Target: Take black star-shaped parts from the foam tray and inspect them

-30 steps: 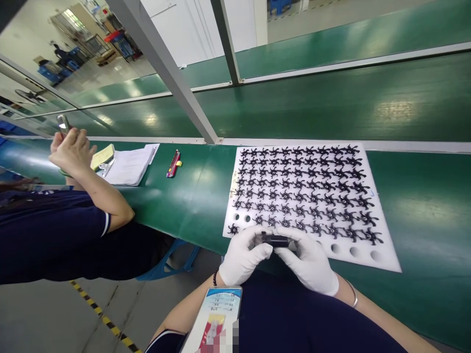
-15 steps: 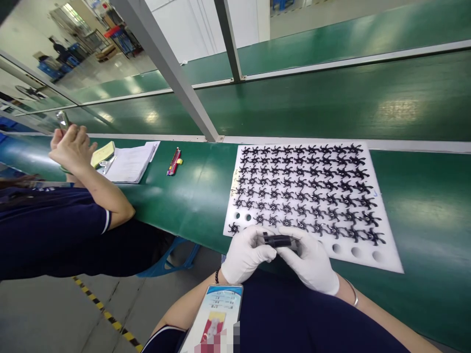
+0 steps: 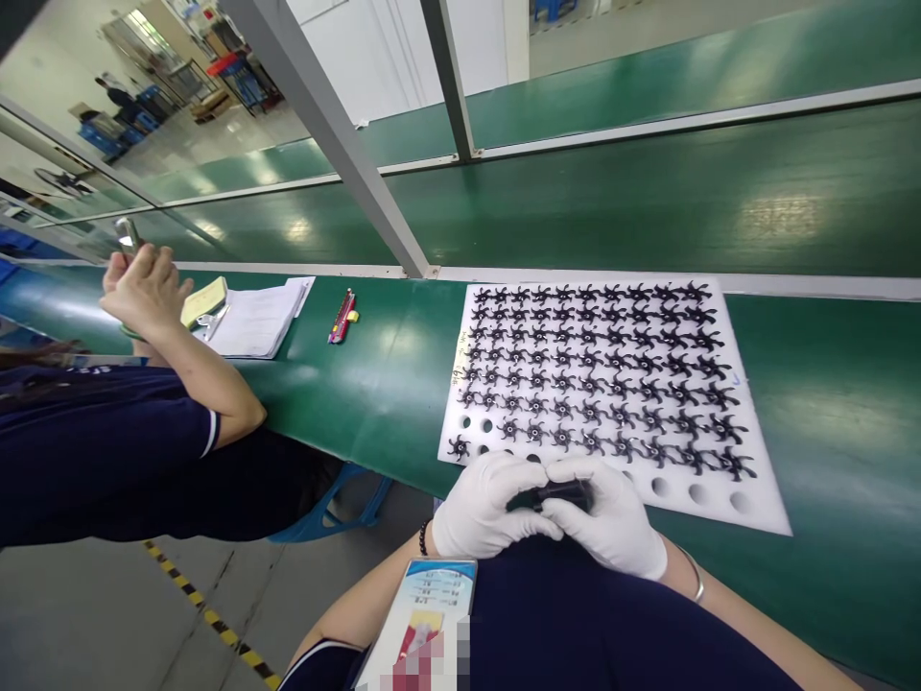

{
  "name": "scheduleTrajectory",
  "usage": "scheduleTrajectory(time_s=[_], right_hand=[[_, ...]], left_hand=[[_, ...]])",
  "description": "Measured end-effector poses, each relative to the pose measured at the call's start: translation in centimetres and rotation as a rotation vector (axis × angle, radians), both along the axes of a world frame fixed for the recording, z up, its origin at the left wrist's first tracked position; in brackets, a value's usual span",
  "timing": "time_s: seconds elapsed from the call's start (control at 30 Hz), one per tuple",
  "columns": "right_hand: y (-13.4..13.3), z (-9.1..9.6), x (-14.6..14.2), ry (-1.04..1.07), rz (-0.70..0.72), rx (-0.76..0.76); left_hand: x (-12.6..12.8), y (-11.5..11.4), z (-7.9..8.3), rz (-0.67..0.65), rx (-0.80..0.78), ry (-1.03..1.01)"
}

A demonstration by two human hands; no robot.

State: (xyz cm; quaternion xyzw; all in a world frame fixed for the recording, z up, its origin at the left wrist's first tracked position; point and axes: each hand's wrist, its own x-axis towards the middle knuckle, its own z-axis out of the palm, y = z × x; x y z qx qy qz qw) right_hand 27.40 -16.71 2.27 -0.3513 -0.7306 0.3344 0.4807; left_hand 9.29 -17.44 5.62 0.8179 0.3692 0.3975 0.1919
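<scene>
My left hand and my right hand, both in white gloves, meet at the front edge of a white foam board. Between them is a black cylindrical part; fingers and thumbs of both hands are closed on it. Gloves cover much of the part, so its ends cannot be made out. Rows of black impellers with curved blades sit on the board just beyond my hands. Round holes show along the board's near side, and a single impeller stands at its near left corner.
The board lies on a green bench. Left of it are a red packet and a stack of papers. A co-worker's hand holds up a small object at far left. A grey post rises behind the bench.
My hands have drawn closer together around the black cylindrical part, with fingertips now nearly touching. More of the part is covered. The impellers on the board look the same.
</scene>
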Motion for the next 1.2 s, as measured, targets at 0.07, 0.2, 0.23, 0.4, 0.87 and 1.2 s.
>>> scheduleTrajectory(time_s=[0.07,0.2,0.23,0.4,0.87,1.2], right_hand=[[-0.1,-0.5,0.1,-0.002,-0.007,-0.013],[-0.1,-0.8,0.4,0.006,0.021,-0.032],[0.0,-0.8,0.4,0.003,0.026,-0.028],[0.3,0.0,0.4,0.041,0.070,0.001],[0.1,0.1,0.2,0.052,-0.112,-0.036],[-0.1,-0.3,0.1,0.070,-0.080,-0.048]], left_hand=[[0.2,-0.1,-0.1,0.032,0.014,-0.017],[0.4,-0.1,-0.2,0.074,0.061,-0.031],[0.4,0.0,-0.1,0.074,0.084,-0.020],[0.5,0.6,0.1,0.049,0.177,0.036],[0.6,-1.2,-1.7,0.205,-0.674,-0.457],[1.2,-0.8,-2.5,-0.019,-1.178,-0.864]])
